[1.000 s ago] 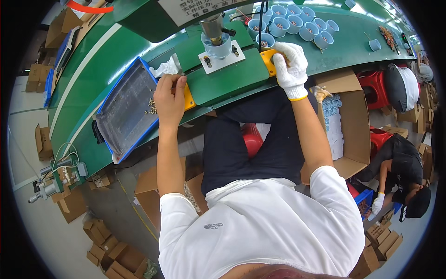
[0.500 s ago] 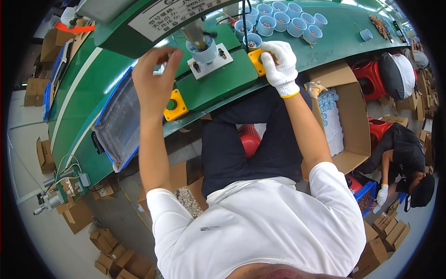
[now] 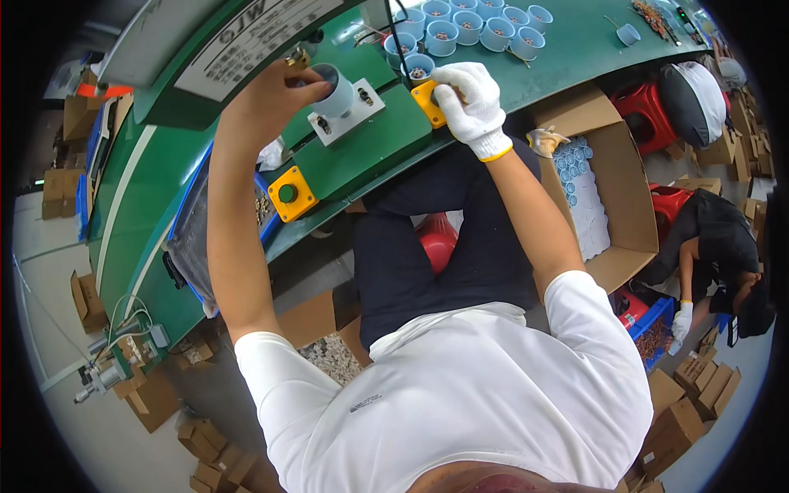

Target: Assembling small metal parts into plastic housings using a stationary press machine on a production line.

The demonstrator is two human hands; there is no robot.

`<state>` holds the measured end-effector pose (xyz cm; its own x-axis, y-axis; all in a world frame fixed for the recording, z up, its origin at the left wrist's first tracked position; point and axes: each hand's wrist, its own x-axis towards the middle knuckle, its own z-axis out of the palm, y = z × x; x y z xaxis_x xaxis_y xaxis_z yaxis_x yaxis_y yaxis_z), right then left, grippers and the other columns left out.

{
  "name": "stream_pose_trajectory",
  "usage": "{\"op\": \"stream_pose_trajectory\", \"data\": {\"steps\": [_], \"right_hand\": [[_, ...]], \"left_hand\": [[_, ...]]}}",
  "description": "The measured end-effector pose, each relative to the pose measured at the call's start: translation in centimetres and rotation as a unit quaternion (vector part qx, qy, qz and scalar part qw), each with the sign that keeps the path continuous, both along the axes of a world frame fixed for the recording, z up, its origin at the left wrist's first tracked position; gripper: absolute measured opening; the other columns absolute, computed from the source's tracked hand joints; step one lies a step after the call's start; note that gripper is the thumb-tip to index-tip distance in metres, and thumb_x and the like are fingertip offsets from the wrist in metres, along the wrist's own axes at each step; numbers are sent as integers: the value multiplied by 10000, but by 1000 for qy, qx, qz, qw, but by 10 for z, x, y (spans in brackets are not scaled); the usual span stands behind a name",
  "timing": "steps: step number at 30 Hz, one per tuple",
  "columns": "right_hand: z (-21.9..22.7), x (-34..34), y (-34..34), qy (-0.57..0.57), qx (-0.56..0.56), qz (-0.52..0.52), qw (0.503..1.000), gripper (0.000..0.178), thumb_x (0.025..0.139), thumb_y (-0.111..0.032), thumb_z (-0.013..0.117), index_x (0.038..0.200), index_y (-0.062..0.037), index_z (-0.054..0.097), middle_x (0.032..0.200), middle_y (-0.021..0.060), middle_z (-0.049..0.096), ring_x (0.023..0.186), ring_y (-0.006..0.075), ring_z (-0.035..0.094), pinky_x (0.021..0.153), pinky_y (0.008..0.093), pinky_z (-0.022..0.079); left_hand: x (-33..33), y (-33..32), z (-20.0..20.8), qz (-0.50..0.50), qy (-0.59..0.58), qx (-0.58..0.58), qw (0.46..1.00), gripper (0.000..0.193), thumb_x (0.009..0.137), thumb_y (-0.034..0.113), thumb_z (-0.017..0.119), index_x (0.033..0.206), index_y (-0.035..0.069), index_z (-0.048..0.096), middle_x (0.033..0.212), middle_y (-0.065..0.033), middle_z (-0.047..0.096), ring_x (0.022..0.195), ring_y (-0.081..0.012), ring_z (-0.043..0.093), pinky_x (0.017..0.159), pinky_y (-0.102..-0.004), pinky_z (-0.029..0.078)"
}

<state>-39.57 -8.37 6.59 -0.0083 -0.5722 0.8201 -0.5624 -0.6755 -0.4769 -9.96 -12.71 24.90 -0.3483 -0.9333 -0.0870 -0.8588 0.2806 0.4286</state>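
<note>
A light-blue cup stands on the white metal plate of a green press. My bare left hand is at the cup's left rim, fingers bent and pressed together; whether they pinch the rim or a small part is hidden. In a white knit glove, my right hand is closed over the yellow push-button box on the press's right, covering its button. Left of the press, a second yellow box shows a green button.
Several light-blue cups with small parts inside crowd the bench behind the press. A blue-rimmed tray lies at the left. Right of my legs stands a carton of stacked blue pieces. A co-worker bends over a blue crate.
My left hand has moved from beside the press to the cup's rim, its fingers closing. The cup now stands clear of the press ram. My right hand stays at the yellow box.
</note>
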Motion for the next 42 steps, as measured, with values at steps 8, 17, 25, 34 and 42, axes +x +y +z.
{"op": "stream_pose_trajectory", "data": {"steps": [8, 17, 25, 34, 42], "right_hand": [[-3, -3, 2, -2, 3, 2, 1000, 170, 921, -130, 749, 1064, -48, 789, 1016, 139, 776, 941, 348, 721, 858, 433, 582], [5, 2, 5, 43, -52, 0, 998, 9, 845, -41, 755, 853, -42, 756, 996, 116, 787, 952, 336, 750, 880, 422, 598], [-8, -6, 2, -41, 12, 68, 997, 100, 918, -32, 704, 1007, -1, 737, 1146, 177, 786, 1083, 319, 732, 968, 408, 580], [-3, -3, 4, 44, -26, 42, 998, 64, 928, -45, 715, 950, -26, 772, 1097, 132, 809, 1096, 349, 749, 991, 446, 581], [-2, -2, 2, 83, 22, 30, 996, 61, 918, -57, 711, 945, -7, 734, 1167, 149, 805, 1149, 355, 726, 1031, 460, 566]], "left_hand": [[66, 66, -98, 119, 306, -179, 927, 259, 1007, 158, 786, 1221, 16, 820, 1045, -113, 789, 983, -193, 738, 900, -330, 553], [92, 136, -160, 102, 143, -353, 919, 151, 876, 69, 872, 987, -18, 817, 1120, -128, 804, 1035, -315, 753, 929, -415, 596], [155, 103, -150, 153, 150, -249, 944, 149, 973, 104, 788, 1078, 3, 819, 1125, -116, 791, 1008, -252, 758, 914, -367, 580], [111, 126, -130, -21, 93, -287, 953, 228, 880, 162, 863, 1073, 46, 829, 1149, -113, 799, 1088, -324, 755, 958, -442, 602], [122, 113, -133, -29, 131, -260, 956, 108, 906, 132, 833, 971, 46, 837, 1133, -90, 813, 979, -287, 777, 871, -386, 619]]}}
